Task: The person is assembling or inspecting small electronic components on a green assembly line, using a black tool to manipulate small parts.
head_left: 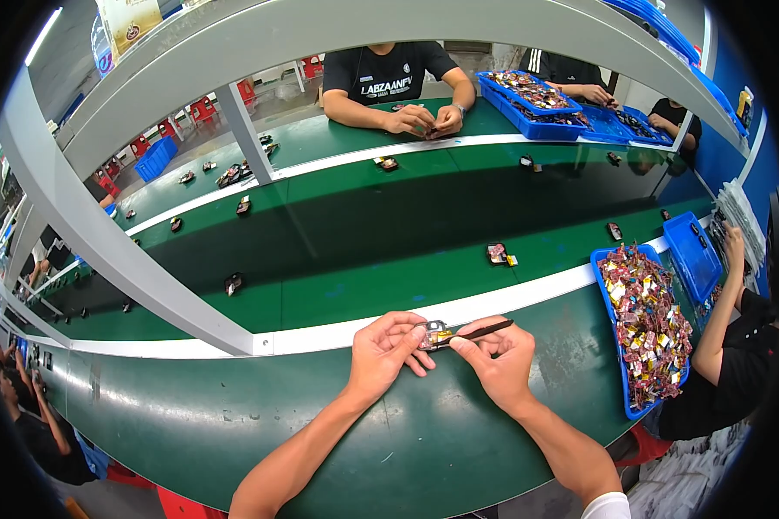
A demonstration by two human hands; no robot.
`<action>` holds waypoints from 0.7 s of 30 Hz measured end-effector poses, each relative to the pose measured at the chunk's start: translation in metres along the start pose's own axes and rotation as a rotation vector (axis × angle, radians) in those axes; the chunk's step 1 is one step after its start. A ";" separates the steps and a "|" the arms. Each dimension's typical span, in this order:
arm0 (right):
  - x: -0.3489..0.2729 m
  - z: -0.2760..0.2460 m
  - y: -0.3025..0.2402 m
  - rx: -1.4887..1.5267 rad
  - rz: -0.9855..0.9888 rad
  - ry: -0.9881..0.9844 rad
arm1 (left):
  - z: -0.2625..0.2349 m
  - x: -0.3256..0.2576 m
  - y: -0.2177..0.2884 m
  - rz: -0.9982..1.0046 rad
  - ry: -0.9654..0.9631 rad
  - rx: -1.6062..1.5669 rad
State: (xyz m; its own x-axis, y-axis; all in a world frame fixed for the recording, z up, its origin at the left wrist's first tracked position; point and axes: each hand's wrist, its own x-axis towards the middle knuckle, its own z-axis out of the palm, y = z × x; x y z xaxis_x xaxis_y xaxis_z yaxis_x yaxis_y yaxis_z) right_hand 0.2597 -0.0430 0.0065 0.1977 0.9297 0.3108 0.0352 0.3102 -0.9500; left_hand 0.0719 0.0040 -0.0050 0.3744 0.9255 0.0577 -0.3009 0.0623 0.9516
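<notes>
Over the near green bench, my left hand (379, 353) grips a small open plastic housing (434, 327) between thumb and fingers. Inside the housing are small parts, with a yellow piece visible. My right hand (504, 363) pinches dark tweezers (492, 329), whose tip reaches the yellow piece at the housing's right side. Whether the tip grips or merely touches it is too small to tell. On the belt beyond my hands lies a similar dark housing (498, 253) with a yellow and white part.
At right, a blue tray (599, 285) is heaped with small wired parts. A grey post (121, 251) and overhead beam frame the green belt (363, 294), which carries several spaced housings. Co-workers sit across the belt and to both sides, one person (398, 82) directly opposite.
</notes>
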 end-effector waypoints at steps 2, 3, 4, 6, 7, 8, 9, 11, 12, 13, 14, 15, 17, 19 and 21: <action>0.000 0.000 -0.003 -0.013 0.002 -0.005 | -0.001 0.000 -0.001 -0.001 -0.004 0.005; 0.000 0.001 -0.006 -0.031 0.006 -0.010 | -0.001 0.000 0.000 -0.006 0.003 0.004; 0.000 0.002 -0.007 -0.050 0.009 -0.014 | -0.001 0.000 0.000 -0.011 0.009 0.002; 0.001 0.001 -0.005 -0.052 -0.011 -0.012 | -0.001 0.001 0.000 -0.004 0.021 0.007; 0.001 0.001 -0.004 -0.054 -0.032 -0.009 | 0.000 0.001 0.001 0.003 0.032 0.011; 0.000 0.000 -0.004 -0.054 -0.033 -0.010 | 0.000 0.001 0.001 0.004 0.032 0.010; 0.000 -0.002 -0.003 -0.122 -0.055 -0.033 | 0.000 0.001 0.001 0.003 0.036 0.005; -0.001 -0.002 -0.003 -0.189 -0.078 -0.058 | 0.000 0.001 0.002 0.003 0.040 0.000; -0.001 -0.002 -0.003 -0.234 -0.132 -0.058 | -0.001 0.000 0.002 -0.014 0.037 -0.003; -0.002 -0.001 -0.004 -0.280 -0.187 -0.057 | -0.001 0.000 0.003 -0.030 0.033 -0.006; -0.002 0.000 -0.003 -0.280 -0.188 -0.057 | -0.001 0.000 0.003 -0.030 0.032 -0.006; -0.002 0.001 -0.002 -0.288 -0.226 -0.039 | -0.001 0.000 0.002 -0.029 0.030 -0.009; -0.001 0.003 -0.001 -0.294 -0.264 -0.024 | -0.002 0.000 0.002 -0.027 0.030 -0.011; 0.000 0.005 -0.002 -0.340 -0.347 -0.027 | -0.002 0.001 0.001 -0.019 0.026 -0.018; 0.000 0.002 0.000 -0.373 -0.385 -0.045 | -0.003 0.001 0.001 -0.023 0.025 -0.011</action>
State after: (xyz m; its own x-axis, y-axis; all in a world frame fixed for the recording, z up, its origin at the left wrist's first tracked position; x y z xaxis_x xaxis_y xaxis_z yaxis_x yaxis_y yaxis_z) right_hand 0.2572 -0.0428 0.0067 0.0597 0.7728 0.6318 0.4444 0.5462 -0.7101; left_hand 0.0694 0.0057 -0.0047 0.3592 0.9328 0.0286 -0.3021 0.0872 0.9493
